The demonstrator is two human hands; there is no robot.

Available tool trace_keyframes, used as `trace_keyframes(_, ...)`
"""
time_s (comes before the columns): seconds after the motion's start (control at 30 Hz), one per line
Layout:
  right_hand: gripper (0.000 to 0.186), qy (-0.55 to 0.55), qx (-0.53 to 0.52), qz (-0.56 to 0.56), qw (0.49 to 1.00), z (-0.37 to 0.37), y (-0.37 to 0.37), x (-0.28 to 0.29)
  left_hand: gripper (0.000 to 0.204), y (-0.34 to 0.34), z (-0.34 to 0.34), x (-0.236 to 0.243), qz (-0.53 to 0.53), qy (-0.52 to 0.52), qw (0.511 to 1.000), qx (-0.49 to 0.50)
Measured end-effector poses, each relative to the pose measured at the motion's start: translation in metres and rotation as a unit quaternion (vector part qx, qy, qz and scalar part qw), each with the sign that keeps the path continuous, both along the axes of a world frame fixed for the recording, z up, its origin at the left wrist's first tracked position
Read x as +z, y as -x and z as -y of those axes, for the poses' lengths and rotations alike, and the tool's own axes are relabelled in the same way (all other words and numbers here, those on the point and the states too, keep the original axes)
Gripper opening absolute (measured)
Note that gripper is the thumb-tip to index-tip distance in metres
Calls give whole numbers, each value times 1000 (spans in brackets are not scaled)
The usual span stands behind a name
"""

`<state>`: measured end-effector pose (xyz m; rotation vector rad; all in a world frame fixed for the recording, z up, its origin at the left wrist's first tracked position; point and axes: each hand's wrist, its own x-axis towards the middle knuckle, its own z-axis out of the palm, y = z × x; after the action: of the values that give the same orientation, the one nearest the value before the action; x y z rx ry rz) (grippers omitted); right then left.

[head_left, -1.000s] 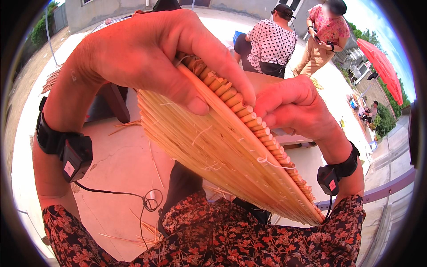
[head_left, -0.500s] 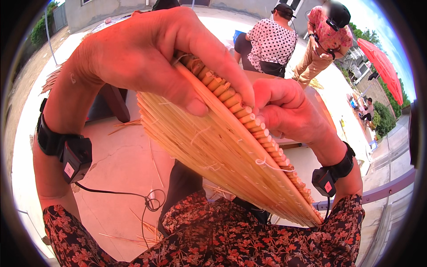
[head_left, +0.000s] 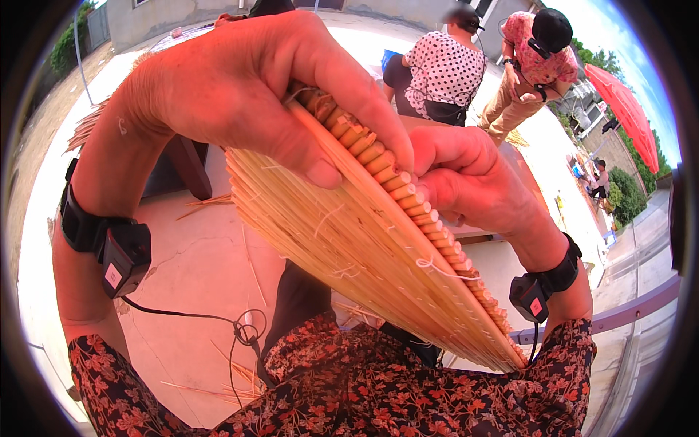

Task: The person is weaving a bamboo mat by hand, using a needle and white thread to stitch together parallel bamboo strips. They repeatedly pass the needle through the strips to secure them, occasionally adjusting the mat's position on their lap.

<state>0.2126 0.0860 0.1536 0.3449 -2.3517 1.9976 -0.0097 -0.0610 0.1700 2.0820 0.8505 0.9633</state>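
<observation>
A mat of pale reed sticks [head_left: 349, 255], bound with white thread, slants across the view, its cut stick ends along the upper right edge. My left hand [head_left: 247, 102] grips its upper end, thumb on the broad face and forefinger over the row of ends. Close against those ends, my right hand [head_left: 466, 178] is closed in a pinch; what lies between its fingertips is hidden. Both forearms wear black boxes with cables.
A person in polka dots [head_left: 440, 73] sits ahead, beside a standing person in pink [head_left: 546, 65]. A red parasol [head_left: 626, 109] and a seated person [head_left: 601, 178] are farther right. Loose sticks [head_left: 207, 386] lie on the pale ground [head_left: 189, 269].
My right hand has moved slightly down and inward along the mat's edge. My left hand stays almost unchanged. The standing person has bent their head and upper body forward.
</observation>
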Motion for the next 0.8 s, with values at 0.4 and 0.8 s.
trace_keyframes(0.4, 26, 61, -119, 42, 990, 20, -6, 2, 43, 2, 3, -5, 11, 11, 1000, 21)
trace_keyframes(0.8, 58, -53, -103, 62, 991, 29, -18, 13, 43, -14, 12, 22, -51, 64, 994, 68)
